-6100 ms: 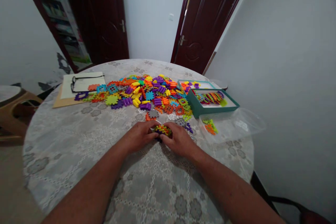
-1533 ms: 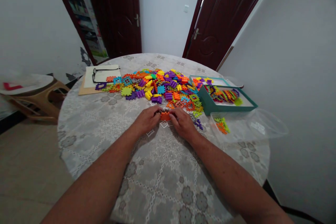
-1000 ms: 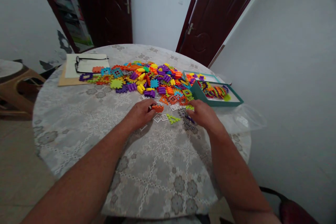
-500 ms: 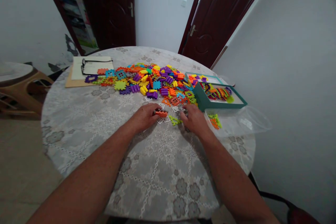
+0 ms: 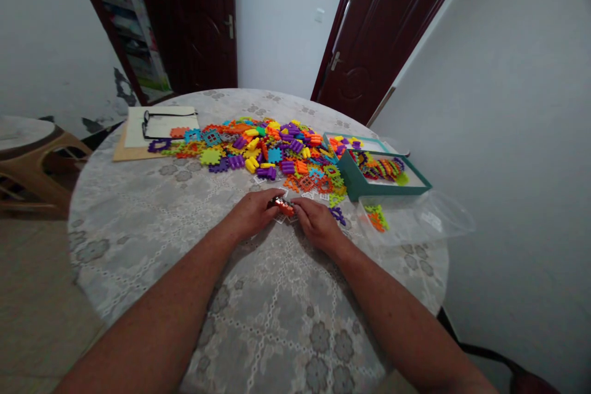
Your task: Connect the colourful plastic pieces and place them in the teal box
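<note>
Between my hands is a small stack of toothed plastic building plates (image 5: 284,205), orange on the near side with dark and pale edges behind. My left hand (image 5: 253,214) grips its left end, thumb toward me. My right hand (image 5: 318,221) is closed at the right end, fingertips pressed on the stack. Whether a separate piece sits in those fingertips cannot be made out. White lattice pieces (image 5: 280,219) lie on the cloth below the stack. A purple toothed piece (image 5: 337,216) rests just right of my right hand.
Beyond my hands spreads a heap of colourful building pieces (image 5: 274,155). To the right stand a green box (image 5: 353,178) holding rows of plates and a clear plastic tray (image 5: 406,228) with several pieces. Black glasses (image 5: 146,126) lie on paper at the far left.
My right hand has moved left from the loose pieces to the stack, uncovering the purple piece. My left hand still holds the stack, now slightly tilted. The green piece between my hands is out of sight.
</note>
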The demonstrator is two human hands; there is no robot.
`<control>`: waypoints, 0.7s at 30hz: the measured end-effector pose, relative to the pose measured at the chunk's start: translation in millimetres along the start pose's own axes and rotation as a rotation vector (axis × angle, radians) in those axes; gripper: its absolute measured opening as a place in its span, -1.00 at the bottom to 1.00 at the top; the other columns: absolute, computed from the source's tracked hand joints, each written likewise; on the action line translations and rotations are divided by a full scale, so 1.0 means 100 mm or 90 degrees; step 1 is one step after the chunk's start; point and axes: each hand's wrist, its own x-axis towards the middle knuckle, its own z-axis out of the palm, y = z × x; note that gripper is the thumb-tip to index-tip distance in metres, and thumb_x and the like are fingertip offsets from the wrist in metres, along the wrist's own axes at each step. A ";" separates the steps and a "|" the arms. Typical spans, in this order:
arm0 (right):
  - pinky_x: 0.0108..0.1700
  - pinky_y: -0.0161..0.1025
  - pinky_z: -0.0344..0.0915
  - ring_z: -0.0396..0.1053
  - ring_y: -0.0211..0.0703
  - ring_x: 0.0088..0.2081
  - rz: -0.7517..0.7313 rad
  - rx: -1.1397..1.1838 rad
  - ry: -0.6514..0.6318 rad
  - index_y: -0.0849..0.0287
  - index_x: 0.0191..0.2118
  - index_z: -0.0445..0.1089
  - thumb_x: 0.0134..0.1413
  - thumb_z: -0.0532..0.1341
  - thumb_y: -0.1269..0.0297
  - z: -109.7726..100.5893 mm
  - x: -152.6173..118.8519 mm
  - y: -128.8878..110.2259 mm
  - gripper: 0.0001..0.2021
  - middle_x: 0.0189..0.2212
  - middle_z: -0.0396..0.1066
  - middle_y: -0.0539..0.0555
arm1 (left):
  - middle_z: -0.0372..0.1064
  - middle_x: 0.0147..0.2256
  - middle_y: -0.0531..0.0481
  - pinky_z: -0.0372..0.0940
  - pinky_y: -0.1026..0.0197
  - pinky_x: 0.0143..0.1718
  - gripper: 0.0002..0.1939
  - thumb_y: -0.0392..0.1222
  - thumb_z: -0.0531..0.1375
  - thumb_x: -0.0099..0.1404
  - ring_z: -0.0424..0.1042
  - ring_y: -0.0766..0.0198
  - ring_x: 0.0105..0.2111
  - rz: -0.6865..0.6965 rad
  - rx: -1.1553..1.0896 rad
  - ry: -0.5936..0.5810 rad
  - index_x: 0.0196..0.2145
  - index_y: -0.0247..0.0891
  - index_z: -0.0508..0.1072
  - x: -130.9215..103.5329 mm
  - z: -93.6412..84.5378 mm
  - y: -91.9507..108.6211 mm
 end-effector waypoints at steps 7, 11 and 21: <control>0.08 -0.17 0.40 0.53 -0.10 -0.02 0.016 0.045 -0.005 0.10 0.09 0.50 0.52 0.04 0.23 -0.08 0.24 0.06 -0.69 -0.05 0.60 0.11 | 0.55 0.17 -0.14 0.29 -0.05 0.27 -0.53 -0.20 0.19 0.37 0.51 0.01 0.16 0.046 0.003 -0.029 0.21 -0.10 0.52 0.00 0.00 0.00; 0.22 -0.05 0.33 0.42 0.05 0.15 0.022 -0.152 0.049 0.20 0.13 0.46 0.41 0.17 0.31 -0.23 0.45 0.24 -0.72 0.08 0.49 0.27 | 0.61 0.03 -0.13 0.37 -0.01 0.12 -0.63 -0.17 0.21 0.37 0.56 0.03 -0.01 0.020 0.029 -0.032 0.11 -0.09 0.55 -0.01 -0.01 0.03; -0.01 -0.15 0.37 0.43 0.05 -0.01 0.138 -0.393 0.030 0.21 0.03 0.48 0.39 0.22 0.21 -0.07 0.40 0.38 -0.76 0.02 0.43 0.28 | 0.61 -0.06 -0.13 0.37 0.00 0.06 -0.71 -0.24 0.26 0.30 0.53 0.03 -0.08 0.010 0.038 -0.003 -0.03 -0.11 0.60 -0.01 -0.04 0.09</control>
